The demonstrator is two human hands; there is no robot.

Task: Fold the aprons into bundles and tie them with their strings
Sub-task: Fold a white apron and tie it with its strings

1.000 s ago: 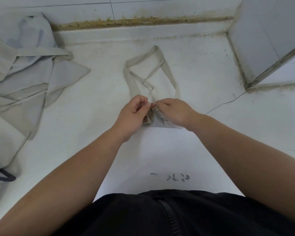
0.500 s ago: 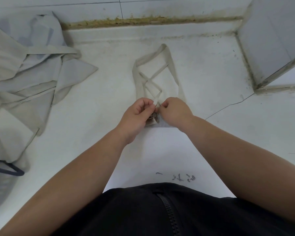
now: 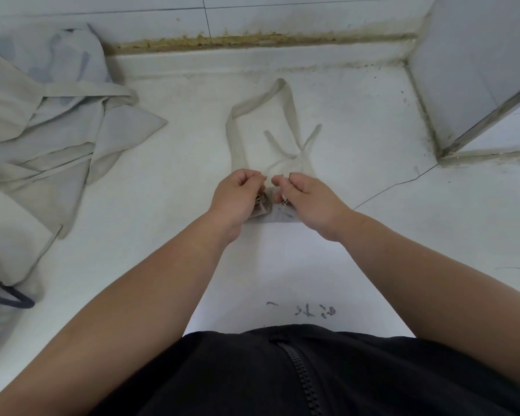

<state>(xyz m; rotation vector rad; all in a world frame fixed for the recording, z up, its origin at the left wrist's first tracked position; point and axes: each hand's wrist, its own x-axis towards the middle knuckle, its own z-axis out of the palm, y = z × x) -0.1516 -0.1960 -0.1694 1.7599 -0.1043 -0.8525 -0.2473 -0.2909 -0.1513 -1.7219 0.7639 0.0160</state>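
Now that the string ends [image 3: 310,139] have sprung apart beyond the bundle [image 3: 263,206] on the desk [image 3: 150,241], our left hand [image 3: 237,196] and right hand [image 3: 308,197] pinch strings over it; we seem to be cinching the knot.

Soft even daylight, faint shadows, wide-angle edge distortion, slight blur

Our two bare forearms reach forward from the lower corners and converge at mid-frame. Our left hand [image 3: 237,195] and right hand [image 3: 308,201] sit backs up, just beside each other, fingers curled. Each pinches a thin string [image 3: 278,144] between thumb and forefinger, and the pinching fingertips nearly meet.
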